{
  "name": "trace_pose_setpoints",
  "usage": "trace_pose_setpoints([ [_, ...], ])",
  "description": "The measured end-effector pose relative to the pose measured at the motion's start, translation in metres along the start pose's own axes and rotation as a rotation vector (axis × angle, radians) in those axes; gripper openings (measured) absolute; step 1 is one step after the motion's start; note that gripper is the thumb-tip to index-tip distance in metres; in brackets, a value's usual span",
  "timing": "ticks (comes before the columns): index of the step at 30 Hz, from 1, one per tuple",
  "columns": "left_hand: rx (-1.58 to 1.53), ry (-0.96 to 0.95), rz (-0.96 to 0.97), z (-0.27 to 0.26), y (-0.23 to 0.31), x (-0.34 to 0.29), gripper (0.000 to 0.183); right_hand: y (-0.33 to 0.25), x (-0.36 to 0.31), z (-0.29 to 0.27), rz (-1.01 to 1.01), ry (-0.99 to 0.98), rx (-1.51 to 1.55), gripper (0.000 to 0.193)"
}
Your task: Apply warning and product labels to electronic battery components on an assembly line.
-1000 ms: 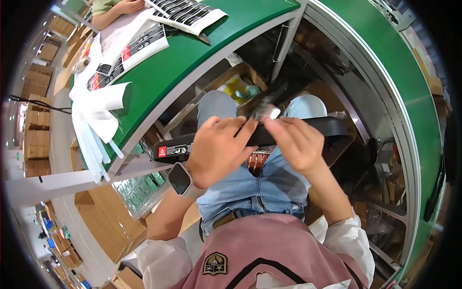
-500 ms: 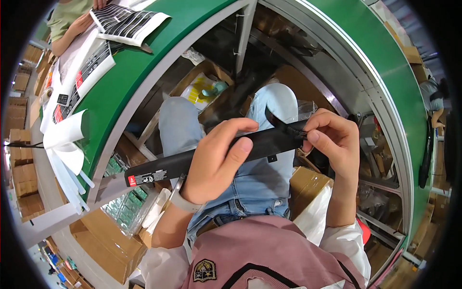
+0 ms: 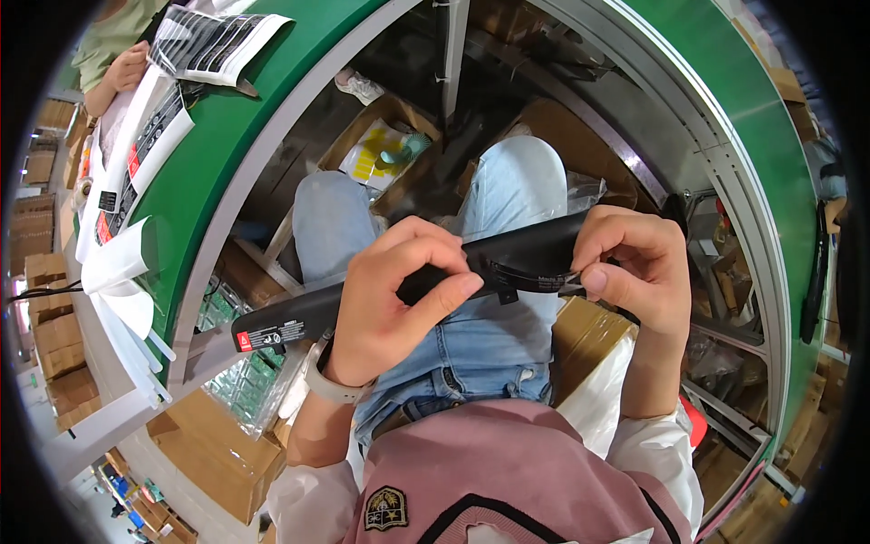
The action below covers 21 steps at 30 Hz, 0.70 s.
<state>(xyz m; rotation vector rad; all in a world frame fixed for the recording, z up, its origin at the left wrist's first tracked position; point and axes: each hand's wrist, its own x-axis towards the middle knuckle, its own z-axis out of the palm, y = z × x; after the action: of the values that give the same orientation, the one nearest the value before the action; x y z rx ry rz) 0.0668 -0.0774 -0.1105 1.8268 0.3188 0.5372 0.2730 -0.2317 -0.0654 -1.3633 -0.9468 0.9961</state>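
Observation:
A long black bar-shaped case [image 3: 313, 313] lies slantwise across my lap, with a small red and white printed patch at its left end. Over its right half stretches a narrow black label strip [image 3: 530, 279] with fine print, bowed slightly. Thumb and fingertips of my right hand [image 3: 634, 267] pinch the strip's right end. My left hand [image 3: 394, 295] lies over the case, its thumb and forefinger closed at the strip's left end; the exact contact there is partly hidden. A small dark tab [image 3: 507, 296] sticks out at the case's lower edge.
A green-topped bench [image 3: 204, 154] curves around me, with printed label sheets [image 3: 217, 45] and a co-worker's hand [image 3: 130, 68] at the far left. Below stand cardboard boxes [image 3: 217, 453], clear trays of green pieces [image 3: 249, 390] and an open carton [image 3: 408, 109] holding a yellow-and-white packet.
The black strip, which curled up above the case from my right hand, now stretches along the case between both hands. My left thumb and forefinger have closed together at its left end.

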Motion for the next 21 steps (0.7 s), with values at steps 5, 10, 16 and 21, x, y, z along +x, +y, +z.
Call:
trace_pose_setpoints([
  [5, -0.061, 0.071, -0.073, 0.005, 0.006, -0.001, 0.021, 0.005, -0.001, -0.002, -0.073, 0.008, -0.111, 0.015],
  [10, 0.071, 0.078, -0.087, 0.005, 0.015, 0.002, 0.013, 0.008, 0.005, -0.006, -0.227, -0.119, -0.181, 0.015],
  [16, 0.027, 0.055, -0.03, 0.004, 0.004, 0.0, 0.014, 0.002, 0.002, 0.005, -0.127, 0.027, -0.144, 0.013],
  [21, 0.061, 0.119, -0.025, 0.009, 0.005, -0.007, 0.018, 0.002, 0.001, 0.017, 0.042, 0.19, -0.372, 0.008],
])
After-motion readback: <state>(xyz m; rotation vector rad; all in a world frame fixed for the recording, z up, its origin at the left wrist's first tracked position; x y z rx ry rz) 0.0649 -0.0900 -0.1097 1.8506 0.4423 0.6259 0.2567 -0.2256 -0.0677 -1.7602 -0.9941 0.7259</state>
